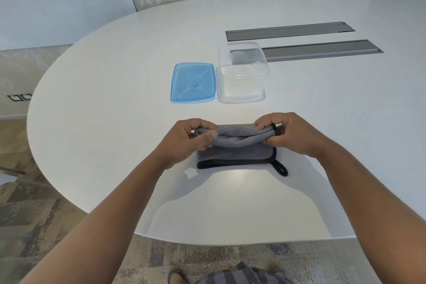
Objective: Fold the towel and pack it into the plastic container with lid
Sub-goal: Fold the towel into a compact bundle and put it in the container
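A grey towel [237,150] with black edging and a hanging loop lies folded into a narrow strip on the white table. My left hand [187,139] pinches the far left corner of the strip, and my right hand [290,132] pinches the far right corner; the far edge is lifted off the table. Beyond the towel stands the clear plastic container [242,74], open and with nothing inside. Its blue lid [193,82] lies flat just left of it.
Two grey cable hatches [322,49] are set into the white table [115,99] behind the container. The table's curved front edge runs close to my body, with patterned carpet below. A wall with a leaf pattern stands behind the table.
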